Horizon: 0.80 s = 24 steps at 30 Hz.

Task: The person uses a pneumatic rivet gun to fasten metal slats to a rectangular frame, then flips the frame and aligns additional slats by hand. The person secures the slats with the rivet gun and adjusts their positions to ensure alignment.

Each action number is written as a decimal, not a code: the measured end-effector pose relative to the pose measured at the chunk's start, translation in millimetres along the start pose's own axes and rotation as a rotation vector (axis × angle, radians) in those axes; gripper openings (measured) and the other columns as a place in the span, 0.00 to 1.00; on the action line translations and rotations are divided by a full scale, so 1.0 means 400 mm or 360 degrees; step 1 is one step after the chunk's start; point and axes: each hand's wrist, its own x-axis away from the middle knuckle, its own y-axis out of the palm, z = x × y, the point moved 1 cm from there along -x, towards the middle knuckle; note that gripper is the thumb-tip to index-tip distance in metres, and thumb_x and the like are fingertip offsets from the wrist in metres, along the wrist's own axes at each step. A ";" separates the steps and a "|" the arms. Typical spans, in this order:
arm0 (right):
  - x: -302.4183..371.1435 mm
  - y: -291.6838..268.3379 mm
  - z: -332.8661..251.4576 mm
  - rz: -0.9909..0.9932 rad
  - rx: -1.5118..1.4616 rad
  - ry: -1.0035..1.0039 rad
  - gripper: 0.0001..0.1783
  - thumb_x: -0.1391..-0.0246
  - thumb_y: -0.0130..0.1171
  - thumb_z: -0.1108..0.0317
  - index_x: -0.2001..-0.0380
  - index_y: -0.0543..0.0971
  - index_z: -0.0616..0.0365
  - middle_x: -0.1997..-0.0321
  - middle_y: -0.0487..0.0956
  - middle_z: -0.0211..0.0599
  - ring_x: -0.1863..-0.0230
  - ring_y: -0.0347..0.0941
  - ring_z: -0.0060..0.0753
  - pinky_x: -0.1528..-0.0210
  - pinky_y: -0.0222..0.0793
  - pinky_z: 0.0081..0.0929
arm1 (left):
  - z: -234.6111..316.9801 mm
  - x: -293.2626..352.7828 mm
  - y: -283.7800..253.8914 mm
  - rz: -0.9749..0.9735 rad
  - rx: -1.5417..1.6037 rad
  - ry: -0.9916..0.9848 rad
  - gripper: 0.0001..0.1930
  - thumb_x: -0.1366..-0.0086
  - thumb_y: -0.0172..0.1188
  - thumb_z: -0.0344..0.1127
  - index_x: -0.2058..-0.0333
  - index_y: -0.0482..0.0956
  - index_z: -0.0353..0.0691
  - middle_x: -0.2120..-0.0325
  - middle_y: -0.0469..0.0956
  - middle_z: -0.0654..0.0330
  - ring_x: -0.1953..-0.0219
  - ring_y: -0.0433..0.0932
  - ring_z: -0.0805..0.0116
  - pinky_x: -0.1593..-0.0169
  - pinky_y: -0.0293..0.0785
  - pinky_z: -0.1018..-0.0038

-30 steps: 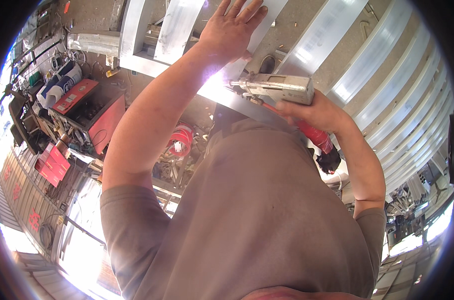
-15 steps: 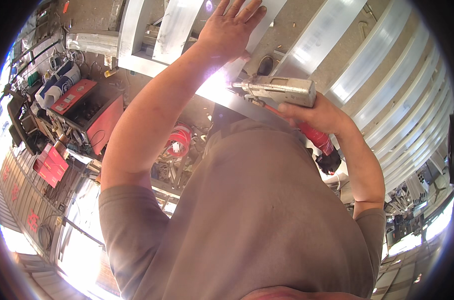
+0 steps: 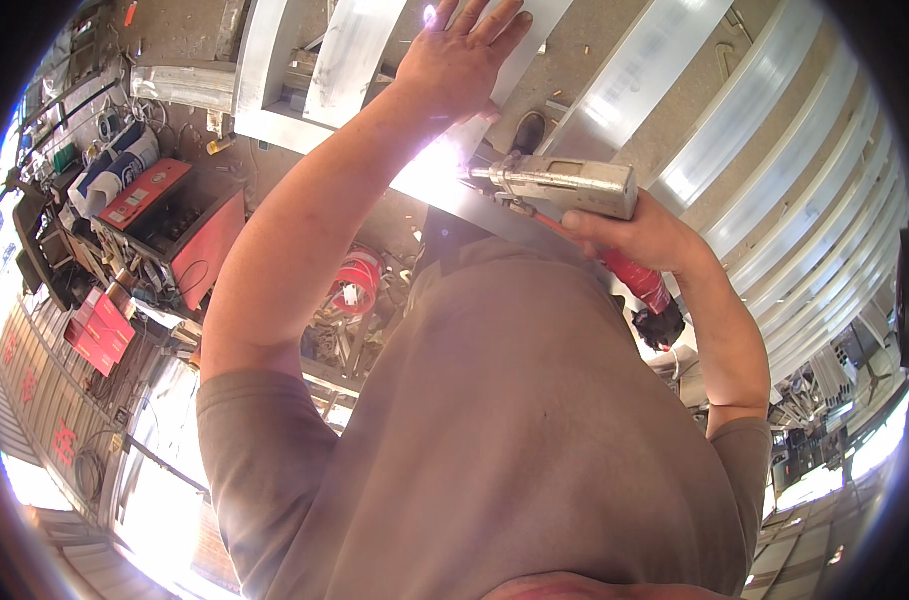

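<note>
Little change over last second: pose same, bright arc glare now flaring at nozzle of handheld welding gun (image 3: 565, 186), so weld seems live on aluminium frame bar (image 3: 430, 190).

Right hand (image 3: 643, 236) clenched round gun body, red hose (image 3: 630, 268) trailing below the gun.

Left hand (image 3: 462, 62) released, fingers spread, palm pressed flat on white metal strip (image 3: 350, 55) above gun tip, steadying it.

Red welder box (image 3: 180, 225) well left of gun, on floor.

Judgement: seam in progress, not finished.
</note>
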 end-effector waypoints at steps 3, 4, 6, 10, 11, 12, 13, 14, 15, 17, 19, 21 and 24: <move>0.002 0.000 0.004 0.0023 -0.0021 -0.0037 0.36 0.38 0.66 0.49 0.32 0.71 0.52 0.44 0.81 0.32 0.57 0.77 0.26 0.59 0.79 0.29 | 0.006 0.004 -0.003 -0.0047 -0.0140 -0.0005 0.40 0.38 0.70 0.49 0.30 0.65 0.46 0.33 0.68 0.51 0.31 0.66 0.55 0.28 0.63 0.55; 0.003 -0.001 0.005 0.0017 -0.0007 -0.0002 0.37 0.38 0.66 0.49 0.31 0.70 0.52 0.45 0.81 0.32 0.57 0.77 0.25 0.59 0.79 0.29 | 0.008 0.006 -0.005 -0.0062 -0.0169 -0.0008 0.40 0.38 0.70 0.49 0.30 0.65 0.46 0.33 0.68 0.51 0.31 0.66 0.55 0.28 0.63 0.55; 0.005 0.000 0.006 0.0015 -0.0020 -0.0007 0.37 0.38 0.67 0.50 0.31 0.70 0.52 0.45 0.81 0.32 0.58 0.77 0.25 0.60 0.78 0.29 | 0.013 0.007 -0.009 -0.0081 -0.0223 -0.0009 0.40 0.38 0.70 0.49 0.30 0.65 0.46 0.33 0.68 0.51 0.31 0.66 0.54 0.29 0.64 0.55; 0.013 0.002 0.007 0.0060 -0.0077 -0.0018 0.36 0.38 0.67 0.51 0.32 0.71 0.53 0.47 0.82 0.32 0.60 0.77 0.24 0.61 0.77 0.28 | 0.018 0.008 -0.016 -0.0112 -0.0291 -0.0009 0.40 0.38 0.71 0.48 0.30 0.65 0.46 0.33 0.68 0.50 0.31 0.66 0.53 0.29 0.64 0.55; 0.014 0.002 0.008 0.0066 -0.0078 -0.0028 0.35 0.38 0.67 0.51 0.32 0.72 0.53 0.48 0.82 0.31 0.61 0.77 0.24 0.61 0.77 0.27 | 0.019 0.008 -0.017 -0.0122 -0.0306 -0.0011 0.40 0.38 0.71 0.48 0.30 0.65 0.46 0.32 0.67 0.50 0.31 0.66 0.53 0.29 0.64 0.55; 0.015 0.002 0.008 0.0058 -0.0078 -0.0040 0.35 0.38 0.67 0.51 0.33 0.72 0.53 0.48 0.82 0.31 0.61 0.77 0.24 0.61 0.77 0.27 | 0.020 0.009 -0.018 -0.0123 -0.0316 -0.0010 0.40 0.38 0.71 0.47 0.30 0.65 0.46 0.32 0.67 0.50 0.31 0.66 0.53 0.29 0.64 0.55; 0.015 0.001 0.009 0.0050 -0.0077 -0.0052 0.35 0.38 0.67 0.51 0.33 0.73 0.53 0.48 0.82 0.31 0.61 0.77 0.24 0.61 0.77 0.27 | 0.021 0.009 -0.019 -0.0132 -0.0332 -0.0007 0.41 0.38 0.71 0.47 0.30 0.65 0.45 0.32 0.67 0.50 0.31 0.66 0.52 0.29 0.64 0.55; 0.015 0.000 0.010 0.0028 -0.0067 -0.0011 0.34 0.38 0.67 0.51 0.34 0.73 0.53 0.48 0.82 0.31 0.59 0.77 0.23 0.61 0.77 0.28 | 0.020 0.010 -0.020 -0.0137 -0.0340 -0.0012 0.41 0.38 0.71 0.47 0.30 0.65 0.45 0.32 0.67 0.50 0.31 0.66 0.52 0.29 0.64 0.55; 0.017 -0.001 0.012 0.0038 -0.0069 -0.0003 0.34 0.38 0.67 0.51 0.34 0.73 0.53 0.48 0.82 0.31 0.59 0.77 0.23 0.61 0.77 0.28 | 0.022 0.009 -0.021 -0.0136 -0.0350 -0.0011 0.41 0.38 0.71 0.47 0.30 0.64 0.45 0.32 0.67 0.50 0.31 0.66 0.52 0.29 0.64 0.55; 0.019 -0.002 0.015 0.0055 -0.0071 0.0017 0.34 0.38 0.67 0.51 0.34 0.73 0.53 0.48 0.82 0.31 0.59 0.77 0.23 0.61 0.77 0.28 | 0.023 0.010 -0.023 -0.0147 -0.0364 -0.0015 0.41 0.38 0.71 0.46 0.30 0.64 0.45 0.32 0.67 0.49 0.31 0.66 0.51 0.29 0.65 0.55; 0.021 -0.003 0.017 0.0056 -0.0076 -0.0011 0.33 0.38 0.67 0.51 0.34 0.73 0.53 0.48 0.82 0.31 0.60 0.77 0.23 0.61 0.77 0.28 | 0.025 0.010 -0.026 -0.0152 -0.0379 -0.0015 0.41 0.39 0.71 0.46 0.30 0.64 0.45 0.32 0.67 0.49 0.31 0.66 0.51 0.29 0.65 0.55; 0.023 -0.004 0.020 0.0060 -0.0082 -0.0010 0.33 0.38 0.68 0.51 0.34 0.74 0.54 0.48 0.82 0.30 0.59 0.77 0.23 0.60 0.77 0.28 | 0.027 0.010 -0.028 -0.0157 -0.0396 -0.0017 0.41 0.39 0.71 0.46 0.30 0.64 0.45 0.32 0.67 0.49 0.31 0.66 0.50 0.29 0.65 0.55; 0.026 -0.004 0.024 0.0069 -0.0097 0.0025 0.34 0.39 0.68 0.51 0.34 0.74 0.55 0.48 0.82 0.30 0.60 0.77 0.23 0.60 0.77 0.27 | 0.030 0.010 -0.032 -0.0168 -0.0418 -0.0017 0.41 0.39 0.72 0.45 0.29 0.64 0.44 0.32 0.67 0.48 0.31 0.66 0.50 0.30 0.65 0.55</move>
